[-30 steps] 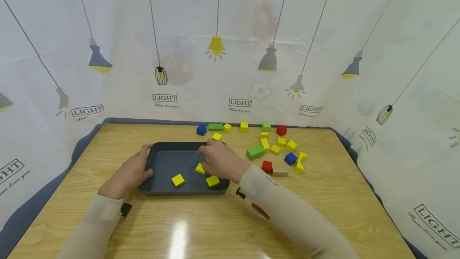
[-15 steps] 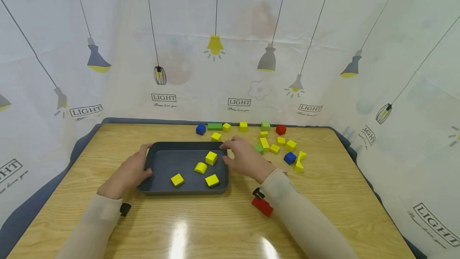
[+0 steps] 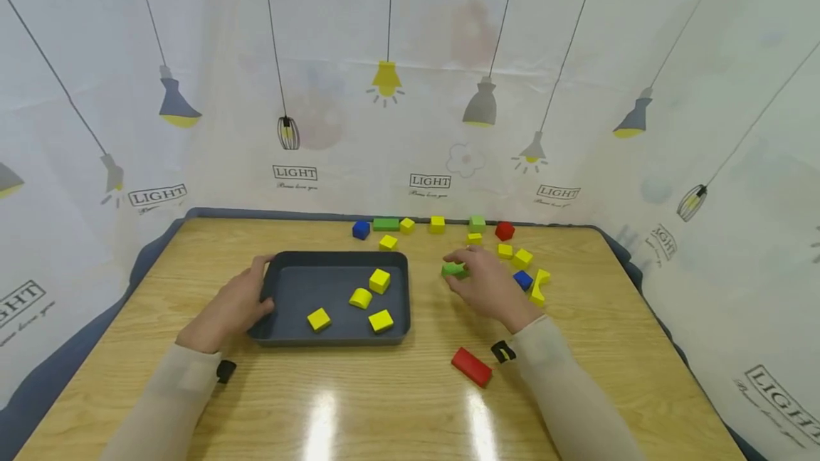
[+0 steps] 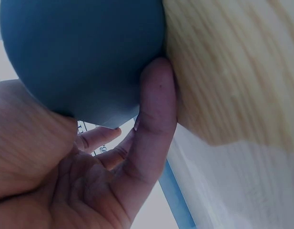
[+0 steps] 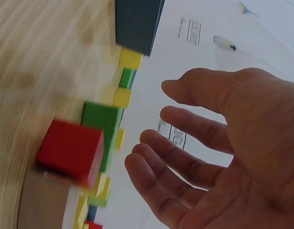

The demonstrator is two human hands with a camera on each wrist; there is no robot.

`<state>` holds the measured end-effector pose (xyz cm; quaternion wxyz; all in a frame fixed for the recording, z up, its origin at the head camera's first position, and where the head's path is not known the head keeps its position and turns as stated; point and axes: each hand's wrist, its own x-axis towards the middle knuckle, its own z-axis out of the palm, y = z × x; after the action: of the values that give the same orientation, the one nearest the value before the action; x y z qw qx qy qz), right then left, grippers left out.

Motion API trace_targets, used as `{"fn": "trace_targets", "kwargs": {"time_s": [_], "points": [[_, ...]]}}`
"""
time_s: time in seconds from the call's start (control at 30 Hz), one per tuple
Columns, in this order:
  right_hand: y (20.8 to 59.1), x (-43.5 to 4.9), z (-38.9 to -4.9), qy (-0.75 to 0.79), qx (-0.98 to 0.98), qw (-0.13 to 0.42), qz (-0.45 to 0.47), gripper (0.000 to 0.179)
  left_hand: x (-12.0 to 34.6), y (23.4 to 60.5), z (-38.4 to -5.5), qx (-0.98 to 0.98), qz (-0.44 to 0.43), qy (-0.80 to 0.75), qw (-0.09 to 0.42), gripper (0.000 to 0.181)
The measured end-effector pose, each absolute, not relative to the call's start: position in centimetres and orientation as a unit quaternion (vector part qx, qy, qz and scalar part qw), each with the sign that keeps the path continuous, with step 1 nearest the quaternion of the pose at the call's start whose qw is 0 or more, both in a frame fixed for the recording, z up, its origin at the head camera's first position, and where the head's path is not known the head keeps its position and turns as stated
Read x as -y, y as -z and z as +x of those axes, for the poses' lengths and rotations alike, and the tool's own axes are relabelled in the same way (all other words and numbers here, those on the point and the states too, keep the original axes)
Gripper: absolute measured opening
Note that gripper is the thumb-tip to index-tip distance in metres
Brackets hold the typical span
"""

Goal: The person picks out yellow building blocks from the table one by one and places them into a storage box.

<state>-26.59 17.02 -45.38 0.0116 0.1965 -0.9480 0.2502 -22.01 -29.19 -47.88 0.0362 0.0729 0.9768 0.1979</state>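
Tray (image 3: pixel 291 294): I count four yellow blocks (image 3: pixel 380 281) inside
Bench (image 3: pixel 384 404): loose yellow blocks (image 3: pixel 437 225) left
Left hand (image 3: pixel 230 309): grasping tray's side
Right hand (image 3: pixel 490 283): released, near green block (image 3: pixel 452 270)

Head view: high, forward and downward over the dark grey rectangular tray (image 3: pixel 300 289). Left wrist: close against its left end. Right wrist: low, to its right. All share it.
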Motion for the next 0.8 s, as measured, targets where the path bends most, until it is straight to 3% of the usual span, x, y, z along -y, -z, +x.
{"fn": "trace_targets", "kwargs": {"time_s": [0.57, 0.8], "points": [[45.9, -26.8, -27.6, -0.221, 0.966, 0.026, 0.132, 0.055, 29.4, 48.2, -22.1, -0.977, 0.072, -0.198, 0.040, 0.090], [46.5, -30.5, -28.0, -0.198, 0.975, -0.013, 0.101, 0.072, 29.3, 48.1, -22.3, -0.976, 0.069, -0.201, 0.041, 0.091]]}}
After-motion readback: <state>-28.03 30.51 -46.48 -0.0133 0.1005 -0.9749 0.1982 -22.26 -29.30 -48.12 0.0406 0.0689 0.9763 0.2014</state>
